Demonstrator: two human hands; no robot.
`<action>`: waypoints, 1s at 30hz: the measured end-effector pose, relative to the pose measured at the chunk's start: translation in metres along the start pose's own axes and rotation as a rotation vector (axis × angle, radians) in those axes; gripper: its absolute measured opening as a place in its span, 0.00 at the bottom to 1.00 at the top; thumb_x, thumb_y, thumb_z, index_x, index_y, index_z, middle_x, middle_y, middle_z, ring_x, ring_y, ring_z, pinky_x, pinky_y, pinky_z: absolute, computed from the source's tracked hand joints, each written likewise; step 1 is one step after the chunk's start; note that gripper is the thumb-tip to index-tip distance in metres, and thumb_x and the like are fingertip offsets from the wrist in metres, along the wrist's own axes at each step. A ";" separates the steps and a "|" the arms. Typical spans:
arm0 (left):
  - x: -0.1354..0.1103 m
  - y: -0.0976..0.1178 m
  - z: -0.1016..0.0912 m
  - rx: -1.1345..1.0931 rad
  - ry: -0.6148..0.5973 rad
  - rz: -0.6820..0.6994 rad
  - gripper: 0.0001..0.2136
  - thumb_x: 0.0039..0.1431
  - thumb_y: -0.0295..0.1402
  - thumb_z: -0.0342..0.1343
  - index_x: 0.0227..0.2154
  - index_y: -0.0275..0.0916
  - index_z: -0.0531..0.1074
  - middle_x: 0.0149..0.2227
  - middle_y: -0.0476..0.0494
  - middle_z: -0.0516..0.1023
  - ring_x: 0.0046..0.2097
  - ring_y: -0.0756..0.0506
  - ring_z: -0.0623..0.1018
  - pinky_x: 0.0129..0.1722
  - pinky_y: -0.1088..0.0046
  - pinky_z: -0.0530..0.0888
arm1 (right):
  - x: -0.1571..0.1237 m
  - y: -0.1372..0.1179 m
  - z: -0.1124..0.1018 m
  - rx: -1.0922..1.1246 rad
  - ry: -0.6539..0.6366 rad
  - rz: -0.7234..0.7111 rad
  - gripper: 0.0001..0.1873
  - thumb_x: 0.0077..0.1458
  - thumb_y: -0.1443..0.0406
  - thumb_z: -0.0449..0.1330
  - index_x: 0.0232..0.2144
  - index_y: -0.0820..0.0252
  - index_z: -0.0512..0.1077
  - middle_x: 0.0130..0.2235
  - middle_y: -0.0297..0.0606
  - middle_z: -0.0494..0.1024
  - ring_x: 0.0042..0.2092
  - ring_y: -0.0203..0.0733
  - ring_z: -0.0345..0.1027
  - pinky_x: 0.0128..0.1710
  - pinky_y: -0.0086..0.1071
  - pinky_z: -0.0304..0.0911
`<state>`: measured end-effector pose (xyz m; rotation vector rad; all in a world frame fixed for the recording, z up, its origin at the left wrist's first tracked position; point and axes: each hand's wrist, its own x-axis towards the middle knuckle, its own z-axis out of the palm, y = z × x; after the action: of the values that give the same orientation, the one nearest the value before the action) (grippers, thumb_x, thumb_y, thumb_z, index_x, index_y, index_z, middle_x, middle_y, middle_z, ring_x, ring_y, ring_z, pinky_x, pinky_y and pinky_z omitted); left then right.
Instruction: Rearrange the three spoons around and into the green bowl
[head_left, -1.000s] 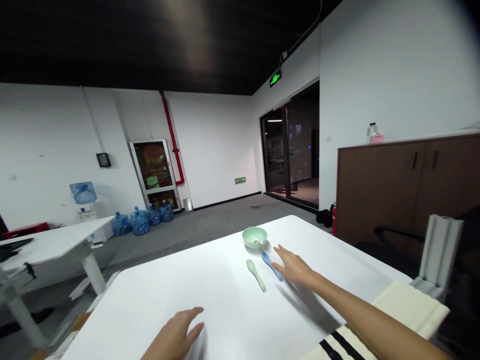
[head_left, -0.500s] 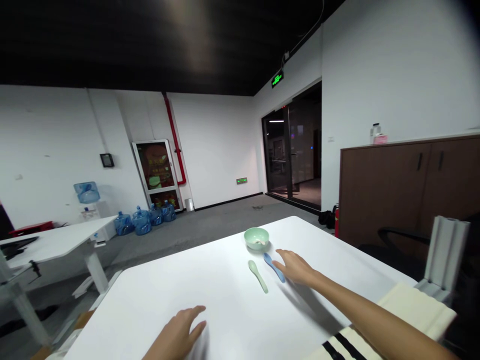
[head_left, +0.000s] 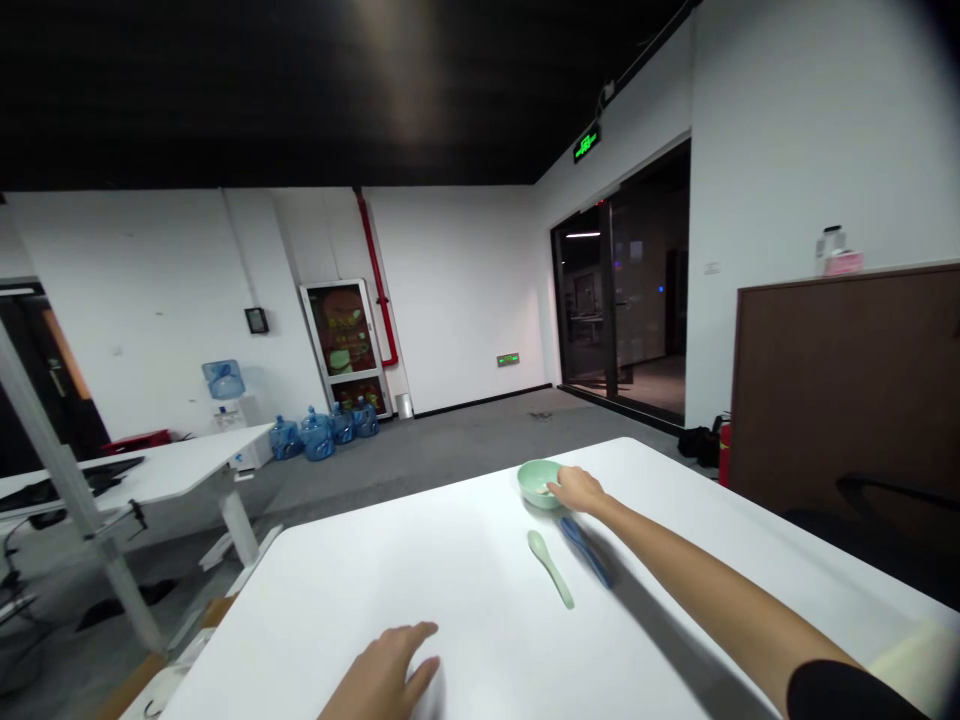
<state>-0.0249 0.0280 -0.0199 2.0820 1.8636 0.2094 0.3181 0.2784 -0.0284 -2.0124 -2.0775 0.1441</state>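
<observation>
A pale green bowl stands near the far edge of the white table, with a little whitish matter inside. My right hand reaches across the table, its fingers touching the bowl's right rim. Closer to me lie a pale green spoon and a blue spoon, side by side and apart. The blue spoon lies just below my right forearm. My left hand rests at the near edge of the view, on the table, with its fingers spread and nothing in them.
A white desk with a dark keyboard stands to the left. Several blue water jugs sit on the floor by the far wall. A brown cabinet stands to the right, with a dark chair before it.
My right hand has moved forward from beside the blue spoon to the bowl's rim. The whole scene has shifted right in view. My left hand stays in about the same place.
</observation>
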 end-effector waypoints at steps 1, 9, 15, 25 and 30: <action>0.001 0.001 -0.001 0.000 -0.003 -0.007 0.25 0.59 0.53 0.44 0.56 0.50 0.67 0.55 0.47 0.73 0.56 0.41 0.71 0.56 0.64 0.66 | 0.004 -0.001 0.006 0.012 -0.007 0.015 0.23 0.57 0.52 0.51 0.43 0.63 0.75 0.47 0.51 0.77 0.47 0.51 0.72 0.40 0.35 0.62; 0.005 0.000 -0.001 -0.025 -0.033 -0.021 0.26 0.59 0.54 0.45 0.56 0.51 0.68 0.55 0.47 0.74 0.55 0.39 0.72 0.55 0.63 0.66 | 0.021 -0.005 0.033 0.057 -0.027 0.078 0.26 0.57 0.50 0.52 0.44 0.64 0.74 0.47 0.51 0.77 0.46 0.50 0.71 0.39 0.35 0.63; 0.006 -0.002 0.002 -0.028 -0.037 -0.019 0.27 0.59 0.55 0.44 0.56 0.51 0.66 0.55 0.47 0.73 0.56 0.39 0.71 0.56 0.63 0.65 | 0.017 -0.008 0.024 0.067 0.002 0.060 0.24 0.58 0.52 0.49 0.42 0.62 0.74 0.45 0.49 0.77 0.44 0.50 0.72 0.37 0.35 0.62; 0.004 0.000 0.002 -0.012 -0.043 -0.002 0.26 0.60 0.52 0.44 0.57 0.49 0.66 0.56 0.45 0.72 0.57 0.40 0.70 0.57 0.62 0.65 | -0.043 -0.017 -0.017 0.094 0.004 -0.081 0.19 0.57 0.55 0.49 0.34 0.61 0.75 0.39 0.48 0.78 0.39 0.47 0.72 0.34 0.32 0.59; 0.000 0.002 0.001 -0.016 -0.025 0.020 0.26 0.59 0.51 0.44 0.56 0.48 0.67 0.55 0.44 0.73 0.56 0.40 0.71 0.56 0.63 0.65 | -0.083 -0.028 -0.008 0.159 -0.197 -0.128 0.17 0.54 0.56 0.54 0.28 0.63 0.76 0.30 0.44 0.78 0.33 0.43 0.72 0.30 0.29 0.59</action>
<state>-0.0230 0.0272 -0.0206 2.0837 1.8210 0.2015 0.2941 0.1939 -0.0229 -1.8314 -2.2260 0.4859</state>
